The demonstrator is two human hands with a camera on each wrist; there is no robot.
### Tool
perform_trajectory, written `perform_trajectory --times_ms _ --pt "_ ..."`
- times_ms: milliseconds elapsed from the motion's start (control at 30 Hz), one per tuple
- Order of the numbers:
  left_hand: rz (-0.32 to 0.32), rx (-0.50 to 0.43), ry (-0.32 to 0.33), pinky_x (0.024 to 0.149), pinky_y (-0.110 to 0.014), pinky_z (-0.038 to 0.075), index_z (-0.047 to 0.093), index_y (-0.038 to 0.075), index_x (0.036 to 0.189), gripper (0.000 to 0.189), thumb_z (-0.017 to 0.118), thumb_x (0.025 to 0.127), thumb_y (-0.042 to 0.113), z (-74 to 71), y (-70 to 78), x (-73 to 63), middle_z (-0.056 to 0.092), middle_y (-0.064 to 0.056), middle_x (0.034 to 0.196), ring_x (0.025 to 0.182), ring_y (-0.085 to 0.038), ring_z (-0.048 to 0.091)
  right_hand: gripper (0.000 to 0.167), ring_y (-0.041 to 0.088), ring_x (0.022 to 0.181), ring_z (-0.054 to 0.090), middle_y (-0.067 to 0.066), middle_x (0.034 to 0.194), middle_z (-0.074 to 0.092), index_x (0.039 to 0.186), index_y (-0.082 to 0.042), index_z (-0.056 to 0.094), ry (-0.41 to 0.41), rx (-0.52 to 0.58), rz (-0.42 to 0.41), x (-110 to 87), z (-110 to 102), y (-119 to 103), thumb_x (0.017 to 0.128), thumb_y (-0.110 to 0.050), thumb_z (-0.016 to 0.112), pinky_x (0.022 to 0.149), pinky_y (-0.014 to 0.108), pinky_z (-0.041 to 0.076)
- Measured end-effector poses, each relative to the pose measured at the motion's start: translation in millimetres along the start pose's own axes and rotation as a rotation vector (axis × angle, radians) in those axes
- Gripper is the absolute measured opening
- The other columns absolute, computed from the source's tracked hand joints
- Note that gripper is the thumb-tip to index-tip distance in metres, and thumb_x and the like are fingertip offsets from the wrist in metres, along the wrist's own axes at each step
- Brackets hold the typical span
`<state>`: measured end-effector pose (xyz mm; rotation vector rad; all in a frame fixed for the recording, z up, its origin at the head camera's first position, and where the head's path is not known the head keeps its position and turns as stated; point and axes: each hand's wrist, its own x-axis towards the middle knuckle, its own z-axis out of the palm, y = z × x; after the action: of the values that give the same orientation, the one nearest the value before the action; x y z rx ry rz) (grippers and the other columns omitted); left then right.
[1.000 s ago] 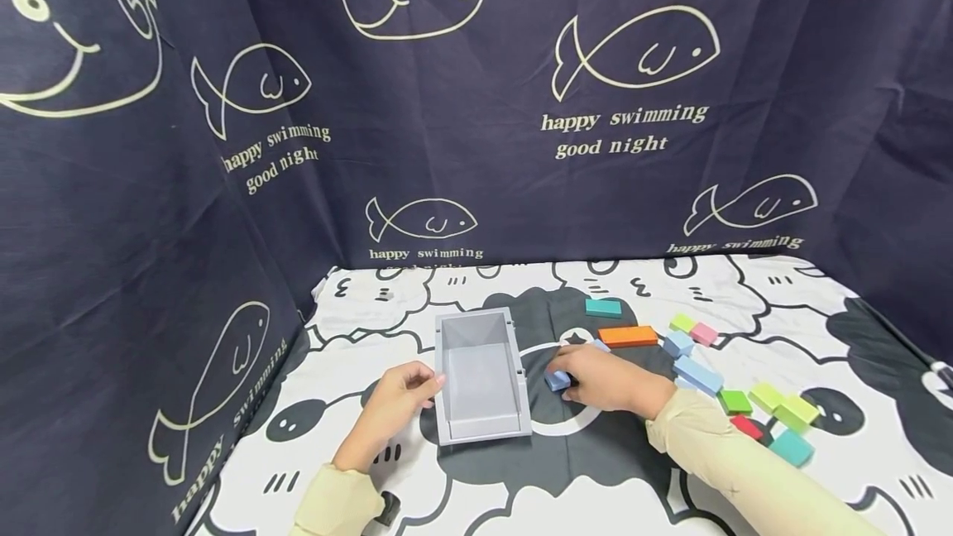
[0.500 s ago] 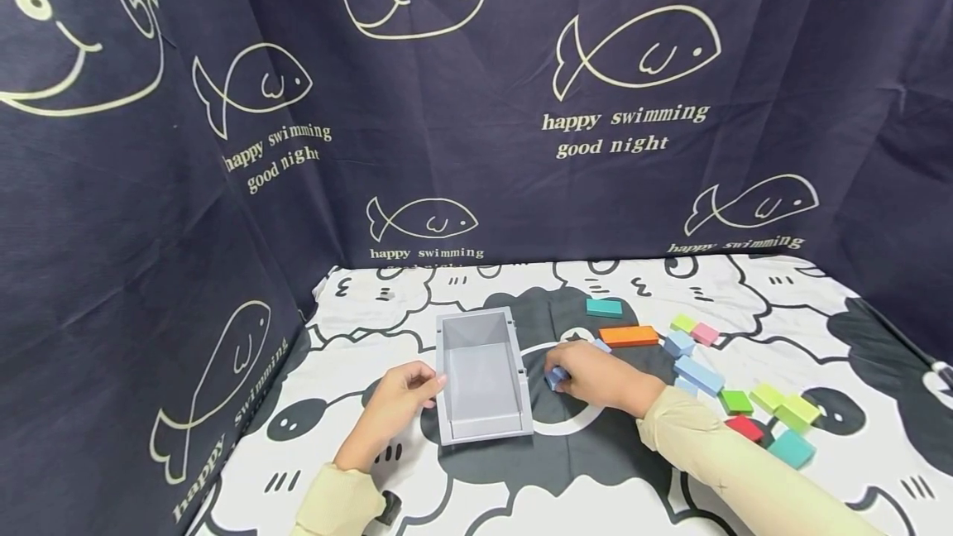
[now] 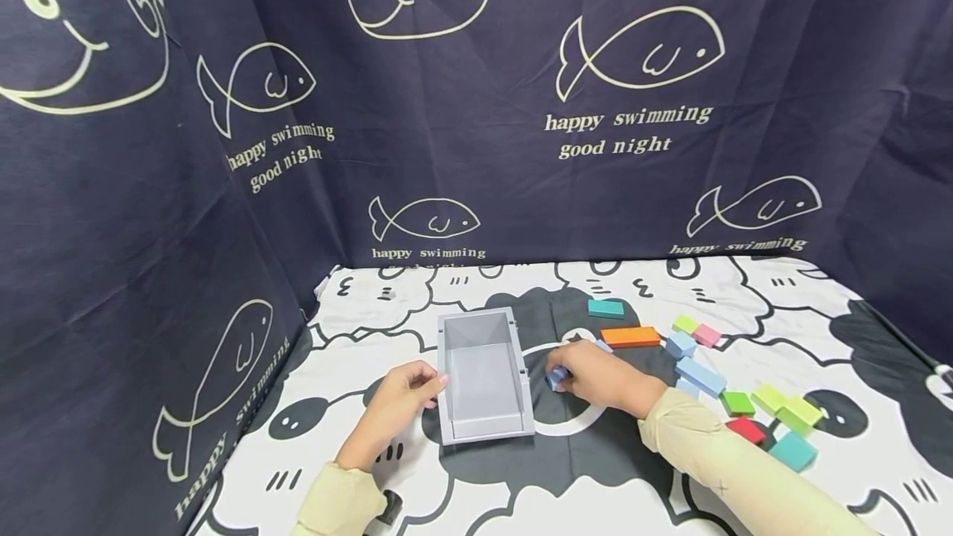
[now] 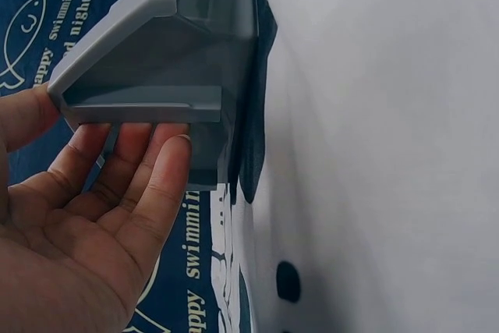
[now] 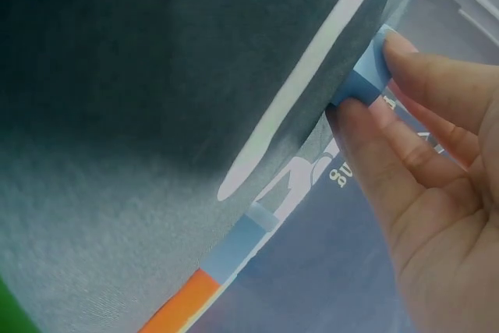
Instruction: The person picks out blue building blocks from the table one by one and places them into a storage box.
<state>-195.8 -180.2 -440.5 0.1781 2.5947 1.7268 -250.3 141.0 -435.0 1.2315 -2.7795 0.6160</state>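
A grey rectangular box [image 3: 486, 428] with an open top and a bare inside sits left of centre on the cloth. My left hand [image 3: 402, 399] pinches its left rim; in the left wrist view the thumb [image 4: 31, 115] lies on the outer edge and the fingers curl under the lip. Right of the box, my right hand [image 3: 599, 375] pinches a small blue block [image 3: 556, 377] low over the dark patch of cloth. The right wrist view shows that blue block [image 5: 368, 72] between thumb and fingertips.
Beyond the right hand lie another blue block [image 5: 238, 247], an orange block [image 3: 630, 337] and a teal block [image 3: 606, 308]. Several coloured blocks, among them a red block [image 3: 747, 431] and a green block [image 3: 738, 403], spread around the right forearm. A dark curtain [image 3: 462, 106] hangs behind.
Over the second, my right hand shifts slightly left with the blue block, then stays in place. The left hand and the box look the same.
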Motion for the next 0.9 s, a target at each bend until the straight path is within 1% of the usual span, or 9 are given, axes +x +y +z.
perform_trajectory --times_ms 100,200,400,567,733,900 --pt "0.006 -0.007 -0.005 0.076 -0.04 0.059 0.065 0.0 0.092 0.02 0.067 0.095 0.019 0.7 -0.4 0.0 0.065 -0.003 0.085 0.08 -0.016 0.063 0.022 0.012 0.082 0.065 -0.001 0.092 0.072 0.096 -0.005 0.074 -0.002 0.007 -0.016 -0.1 -0.2 1.1 0.078 0.006 0.079 0.075 0.033 0.057" --pt "0.011 -0.001 -0.016 0.075 -0.038 0.059 0.065 0.0 0.091 0.021 0.067 0.095 0.021 0.4 -1.4 0.2 0.065 -0.003 0.085 0.079 -0.016 0.063 0.023 0.013 0.084 0.066 0.0 0.094 0.073 0.097 -0.004 0.075 -0.001 0.012 -0.036 -0.1 -0.1 2.2 0.077 0.008 0.077 0.076 0.034 0.058" --pt "0.008 0.028 -0.038 0.075 -0.036 0.058 0.063 0.001 0.092 0.025 0.067 0.096 0.026 -2.1 -1.3 -2.1 0.066 -0.005 0.087 0.08 -0.016 0.065 0.023 0.013 0.083 0.066 0.001 0.093 0.073 0.096 -0.003 0.075 0.003 0.012 -0.062 -2.8 0.6 4.8 0.077 0.008 0.077 0.076 0.034 0.057" --pt "0.012 0.044 -0.042 0.075 -0.035 0.058 0.063 0.002 0.093 0.026 0.065 0.096 0.027 -2.5 -2.2 -1.0 0.066 -0.005 0.089 0.08 -0.016 0.065 0.021 0.014 0.085 0.067 0.002 0.094 0.073 0.096 -0.004 0.075 0.022 0.008 -0.038 -6.5 -0.5 5.1 0.078 0.004 0.079 0.076 0.034 0.057" --pt "-0.004 0.043 -0.047 0.076 -0.035 0.057 0.063 0.003 0.093 0.026 0.065 0.096 0.028 -3.2 -3.3 -0.8 0.066 -0.004 0.089 0.08 -0.017 0.065 0.019 0.015 0.086 0.066 0.003 0.096 0.073 0.098 -0.003 0.075 0.035 0.029 -0.007 -9.6 -1.4 1.9 0.079 0.002 0.079 0.075 0.033 0.057" --pt "-0.001 0.034 -0.051 0.076 -0.034 0.057 0.062 0.003 0.093 0.027 0.065 0.096 0.03 -3.8 -3.0 0.4 0.066 -0.004 0.089 0.082 -0.016 0.065 0.02 0.017 0.088 0.068 0.002 0.096 0.073 0.099 -0.002 0.075 0.091 0.007 0.02 -10.4 -6.4 -2.3 0.08 0.001 0.079 0.077 0.036 0.058"
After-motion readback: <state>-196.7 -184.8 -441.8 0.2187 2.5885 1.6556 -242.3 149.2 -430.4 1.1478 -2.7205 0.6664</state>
